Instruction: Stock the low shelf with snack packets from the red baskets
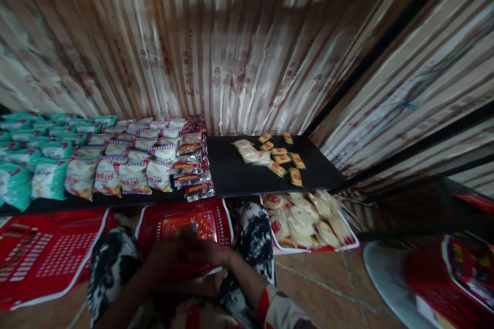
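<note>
My left hand (166,256) and my right hand (208,253) come close together over a red plastic basket (143,229) between my knees. Both are dark and smeared by motion, so their fingers do not show clearly. Just beyond them, inside the basket, lies an orange-red package with a shiny clear wrapping (206,222). A small dark patch shows on it near the fingertips; what it is I cannot make out. Whether either hand touches the package is hidden.
A black shelf (227,172) ahead bears rows of teal packets (49,180), white snack bags (133,179), dark foil packets (193,167), flat white packets (250,153) and small yellow packets (281,158). Red baskets stand left (46,257) and right (349,239), the right one full of wrapped pieces.
</note>
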Demonstrator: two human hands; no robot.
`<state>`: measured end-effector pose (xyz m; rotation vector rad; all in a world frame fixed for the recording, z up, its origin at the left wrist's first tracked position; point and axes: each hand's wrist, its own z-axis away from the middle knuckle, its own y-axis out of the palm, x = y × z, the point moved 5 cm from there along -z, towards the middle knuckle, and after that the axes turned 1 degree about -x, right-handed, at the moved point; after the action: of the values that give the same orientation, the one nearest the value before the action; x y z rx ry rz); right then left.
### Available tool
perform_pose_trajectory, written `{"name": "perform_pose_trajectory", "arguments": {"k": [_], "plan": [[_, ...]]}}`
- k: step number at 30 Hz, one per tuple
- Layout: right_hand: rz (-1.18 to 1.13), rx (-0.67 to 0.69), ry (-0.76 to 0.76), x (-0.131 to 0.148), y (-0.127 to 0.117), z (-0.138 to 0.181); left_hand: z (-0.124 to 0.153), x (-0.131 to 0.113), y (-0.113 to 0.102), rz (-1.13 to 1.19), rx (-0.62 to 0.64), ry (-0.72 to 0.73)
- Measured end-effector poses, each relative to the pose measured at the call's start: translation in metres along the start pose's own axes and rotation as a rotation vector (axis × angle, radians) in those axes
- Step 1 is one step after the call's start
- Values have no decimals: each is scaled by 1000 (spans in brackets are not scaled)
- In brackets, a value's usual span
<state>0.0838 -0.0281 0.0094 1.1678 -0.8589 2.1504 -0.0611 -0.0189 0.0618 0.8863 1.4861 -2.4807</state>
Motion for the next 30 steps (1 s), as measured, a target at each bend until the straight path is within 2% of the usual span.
{"name": "perform_pose_trajectory", "arguments": {"k": [2, 5, 9, 13, 17, 21, 27, 30], "plan": [[20, 19, -80, 13, -5, 10, 0, -13, -16, -64, 3, 53], [-20, -36, -147, 35, -16, 29, 1, -37, -37, -116, 24, 187], [-46, -106, -119, 53, -34, 52, 2, -71, -66, -249, 1, 302], [-220, -167, -129, 58, -53, 67, 0, -100, -99, -304, -188, 376], [-457, -214, -149, 58, -66, 80, -4, -111, -120, -116, -439, 372], [-594, -296, -132, 51, -77, 89, -9, -112, -121, 12, -625, 330], [-745, -437, -84, 41, -95, 97, -15, -128, -109, -44, -829, 286], [-853, -502, -116, 38, -107, 98, -21, -140, -98, -49, -853, 312]]}}
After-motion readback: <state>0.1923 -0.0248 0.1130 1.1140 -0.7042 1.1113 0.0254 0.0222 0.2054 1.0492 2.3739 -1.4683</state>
